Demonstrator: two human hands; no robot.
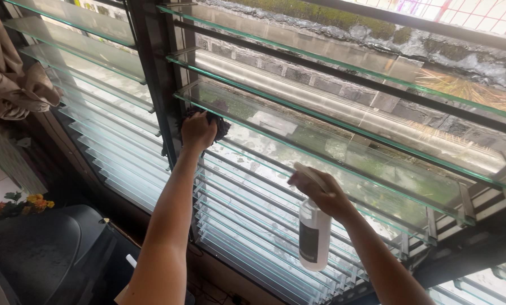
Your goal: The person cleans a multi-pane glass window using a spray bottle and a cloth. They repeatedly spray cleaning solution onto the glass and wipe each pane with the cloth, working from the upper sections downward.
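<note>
At glass louvre slat [321,141] | left hand [197,131]: dark crumpled cloth [219,125] | right hand [321,195]: white spray bottle [313,234]

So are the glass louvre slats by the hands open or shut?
Open: the glass slats lie tilted near flat, with gaps between them showing the wall outside.

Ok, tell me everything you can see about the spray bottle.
The spray bottle is a slim cylinder of white, plastic-looking material with a dark rectangular label on its side. It hangs upright below the right hand, which wraps its pale trigger head, nozzle pointing up-left toward the glass louvre slats. Nothing else touches it. How full it is cannot be told.
</note>
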